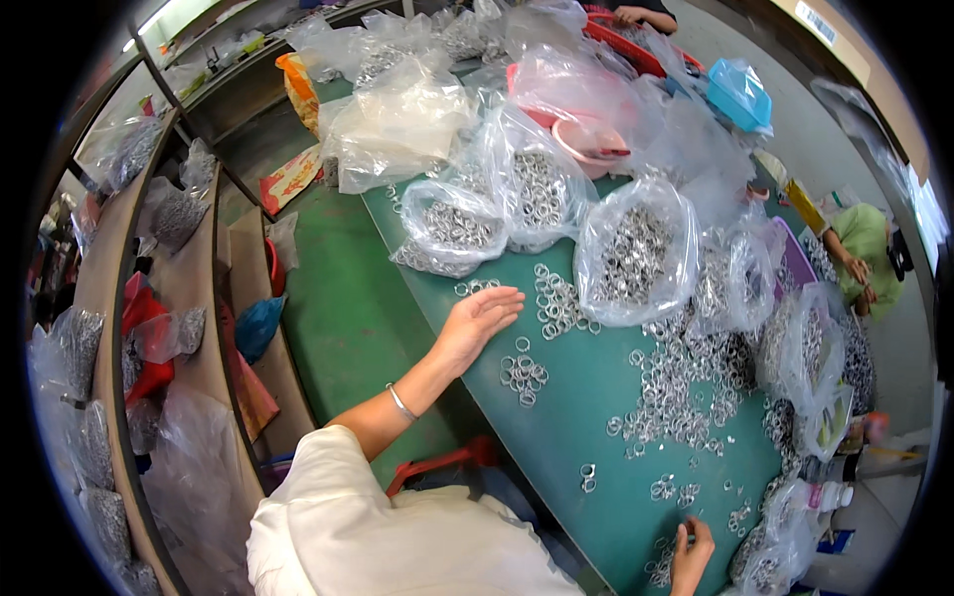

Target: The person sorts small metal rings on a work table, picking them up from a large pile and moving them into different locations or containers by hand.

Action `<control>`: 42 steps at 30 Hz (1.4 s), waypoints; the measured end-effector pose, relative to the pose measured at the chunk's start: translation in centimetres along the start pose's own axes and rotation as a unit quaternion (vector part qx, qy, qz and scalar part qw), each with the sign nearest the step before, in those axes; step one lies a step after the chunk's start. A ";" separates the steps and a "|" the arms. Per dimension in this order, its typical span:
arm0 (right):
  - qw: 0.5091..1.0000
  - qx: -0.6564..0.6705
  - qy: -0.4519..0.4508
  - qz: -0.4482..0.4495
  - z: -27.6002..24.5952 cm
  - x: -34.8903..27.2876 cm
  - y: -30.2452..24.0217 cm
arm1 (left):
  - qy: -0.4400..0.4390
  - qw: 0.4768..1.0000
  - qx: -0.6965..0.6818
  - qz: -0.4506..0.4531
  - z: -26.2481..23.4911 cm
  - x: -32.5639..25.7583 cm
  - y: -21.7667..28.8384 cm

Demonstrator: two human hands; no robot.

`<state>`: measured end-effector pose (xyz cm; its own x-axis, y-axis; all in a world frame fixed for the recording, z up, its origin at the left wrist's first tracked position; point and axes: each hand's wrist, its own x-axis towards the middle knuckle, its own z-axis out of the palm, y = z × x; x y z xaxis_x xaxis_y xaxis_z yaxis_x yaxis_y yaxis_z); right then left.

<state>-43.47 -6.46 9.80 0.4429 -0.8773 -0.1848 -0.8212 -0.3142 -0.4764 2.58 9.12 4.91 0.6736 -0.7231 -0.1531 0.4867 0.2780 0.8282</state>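
My left hand (481,326) is open, its fingers stretched out together over the table's left edge. Just beside it lie a small heap of silver metal rings (524,377) and a larger loose group of rings (559,303). At the near right, my right hand (693,556) is closed, fingertips bent toward each other; whatever they hold is too small to make out. Small clusters of rings (663,487) lie just beyond it, and more rings (659,564) lie to its left. A broad spread of rings (686,392) covers the table's middle right.
Clear bags full of rings (636,248) crowd the far and right sides of the green table (556,437). A pink bowl (588,144) and a blue basket (738,94) stand among them. Shelves (204,328) with bags are at left. Another person in green (863,253) works across the table.
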 end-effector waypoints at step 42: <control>0.982 0.029 0.179 -0.059 5.6 -1.7 -2.8 | -0.300 0.706 0.606 0.212 12.4 -12.0 -11.5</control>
<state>-39.90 -2.05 6.68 0.3712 -0.9102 0.1838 -0.7451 -0.4101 -0.5260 -18.02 6.78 3.89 0.0825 -0.9760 0.2015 -0.7649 0.0676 0.6406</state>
